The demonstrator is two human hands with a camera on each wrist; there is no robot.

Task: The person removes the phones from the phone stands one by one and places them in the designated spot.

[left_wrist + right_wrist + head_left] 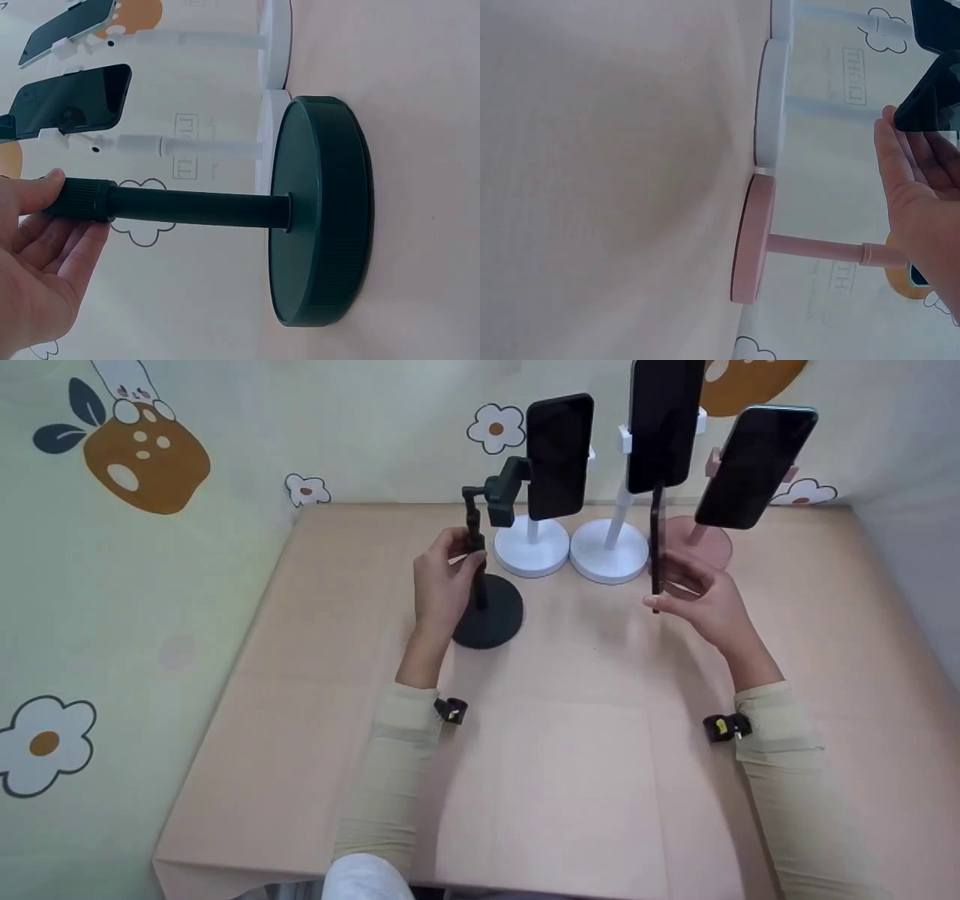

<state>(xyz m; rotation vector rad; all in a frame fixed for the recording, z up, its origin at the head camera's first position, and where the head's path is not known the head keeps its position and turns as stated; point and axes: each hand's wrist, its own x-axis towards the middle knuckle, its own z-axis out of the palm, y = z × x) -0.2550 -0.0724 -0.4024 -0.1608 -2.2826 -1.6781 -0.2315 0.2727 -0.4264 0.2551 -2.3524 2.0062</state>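
Observation:
A dark green phone stand [491, 619] stands upright on the table, its holder empty. My left hand [441, 589] grips the upper part of its pole, thumb on one side and fingers on the other, as the left wrist view shows at the ribbed collar [82, 199]. Held up to the right of it is a black phone [657, 547], seen edge-on in the head view. My right hand [709, 592] holds this phone by its lower part, between thumb and fingers. Only a corner of the phone [930, 97] enters the right wrist view.
Along the table's back edge are two white stands [531, 551] [609, 556] and a pink stand [712, 544]. They carry a left phone [559, 457], a middle phone [666, 424] and a right phone [756, 465]. A patterned wall covering [390, 435] rises behind the pinkish tablecloth [570, 765].

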